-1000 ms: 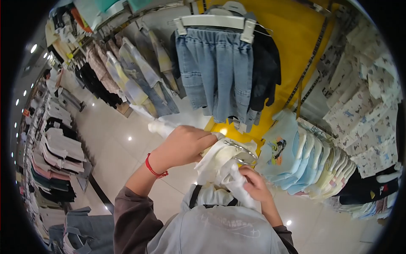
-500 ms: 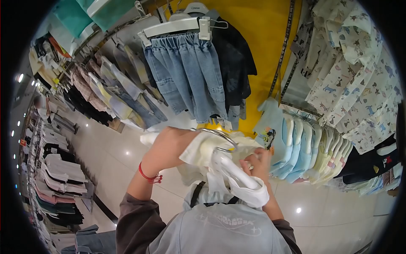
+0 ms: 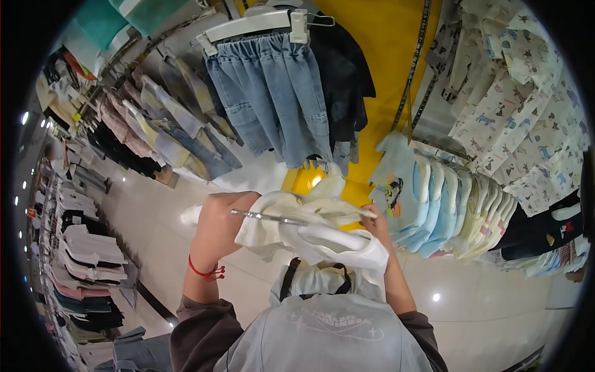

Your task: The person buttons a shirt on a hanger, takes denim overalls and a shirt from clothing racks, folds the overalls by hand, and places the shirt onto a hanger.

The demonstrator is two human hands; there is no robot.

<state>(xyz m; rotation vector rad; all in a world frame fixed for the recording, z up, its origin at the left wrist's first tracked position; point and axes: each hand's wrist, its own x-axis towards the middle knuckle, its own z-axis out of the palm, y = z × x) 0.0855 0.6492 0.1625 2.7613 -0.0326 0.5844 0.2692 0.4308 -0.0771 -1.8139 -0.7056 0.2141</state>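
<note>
A cream-white garment [image 3: 263, 208] is stretched between my two hands in front of my chest. My left hand [image 3: 218, 224], with a red cord bracelet [image 3: 206, 271] at the wrist, is closed on its left side. At the opposite side my right hand [image 3: 375, 224] pinches the edge of the cloth, its fingers partly hidden. Within the garment's neck opening lies a white hanger [image 3: 331, 236], its metal hook [image 3: 266, 216] pointing left towards my left hand. A white tip [image 3: 191, 215] sticks out beyond my left hand; I cannot tell what it belongs to.
Light-blue denim trousers [image 3: 273, 99] hang ahead on a white clip hanger [image 3: 248, 30], beside a dark top [image 3: 344, 74]. A rail of pale blue and yellow clothes [image 3: 434, 204] is on the right, below printed garments [image 3: 520, 111]. More clothes [image 3: 93, 248] are racked at left.
My hands have moved apart, the left one outward and my right one slightly upward. The garment is spread wider, and the hanger with its hook has turned flatter, hook now towards the left.
</note>
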